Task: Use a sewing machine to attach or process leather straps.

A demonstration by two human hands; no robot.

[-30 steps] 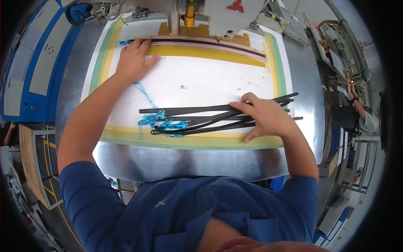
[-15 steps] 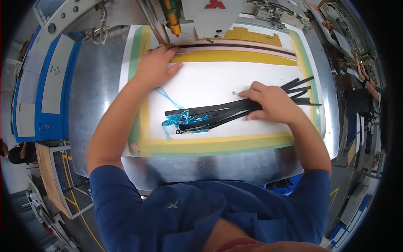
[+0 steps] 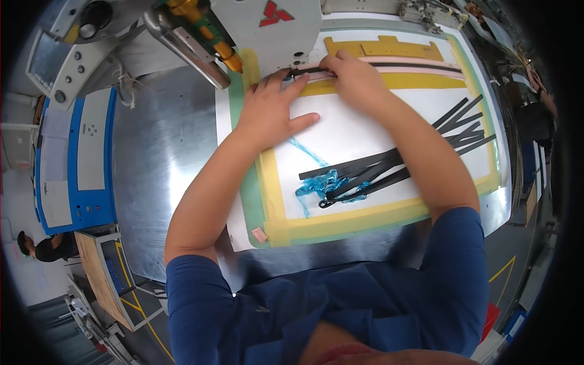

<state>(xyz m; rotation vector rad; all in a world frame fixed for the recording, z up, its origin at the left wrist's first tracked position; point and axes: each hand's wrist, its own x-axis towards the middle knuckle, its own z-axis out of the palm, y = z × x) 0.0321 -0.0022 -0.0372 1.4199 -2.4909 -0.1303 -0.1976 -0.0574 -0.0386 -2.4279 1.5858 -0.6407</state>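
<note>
My left hand (image 3: pixel 274 109) lies with fingers spread and thumb apart at the left end of a yellow-and-pink strip template (image 3: pixel 413 76), its fingertips by the end of a black strip (image 3: pixel 400 64) lying along it. Close to its right, my right hand (image 3: pixel 356 82) has its fingers bent and together on that strip; its thumb is hidden. Below both hands, several loose black strips (image 3: pixel 328 167) fan out on the white taped sheet (image 3: pixel 313 115), with crumpled blue translucent film (image 3: pixel 322 182) over their left ends. A thin blue film tail runs up under my left hand.
A machine head (image 3: pixel 255 33) with metal tubes stands just above my left hand. A metal table (image 3: pixel 152 182) surrounds the sheet. At left are a blue-and-white cabinet (image 3: pixel 73 158), a wooden-topped stand (image 3: pixel 97 261) and a person (image 3: pixel 48 246). More machinery and people are at the right edge.
My right hand has left the loose strips and moved up onto the template beside my left hand. The view has turned, showing more of the machine's left side.
</note>
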